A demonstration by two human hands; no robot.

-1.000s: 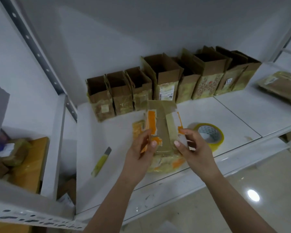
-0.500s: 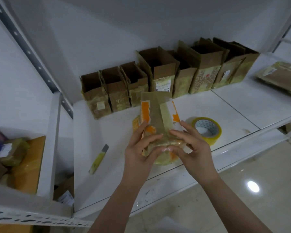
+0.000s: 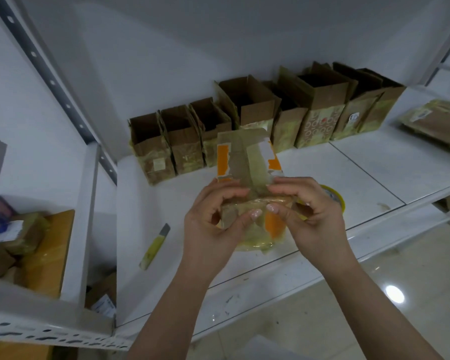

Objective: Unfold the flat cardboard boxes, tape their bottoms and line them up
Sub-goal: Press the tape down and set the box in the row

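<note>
head view: a small cardboard box (image 3: 247, 162), patched with orange print and old tape, is held above the white table (image 3: 361, 172) with its taped bottom turned toward the camera. the left hand (image 3: 213, 216) is curled around the box's left edge, thumb on the near face, fingers hooked over the top side. the right hand (image 3: 304, 211) is curled in the same way on the right edge, and the two thumbs are nearly met at the middle seam. half a second ago the fingers were laid flatter across the tape, and a second ago the hands were set further apart at the box's lower corners; since then they have been drawn inward and curled tight, so the fresh strip is judged to be getting pressed down over the box's edge. the taping of this box is therefore taken to be nearly done.

a row of opened boxes (image 3: 257, 118) is lined up against the back wall. the tape roll (image 3: 333, 196) is mostly hidden behind the right hand, and a yellow utility knife (image 3: 153, 246) is left lying on the table to the left. placing this box in the row is judged to be what remains.
</note>
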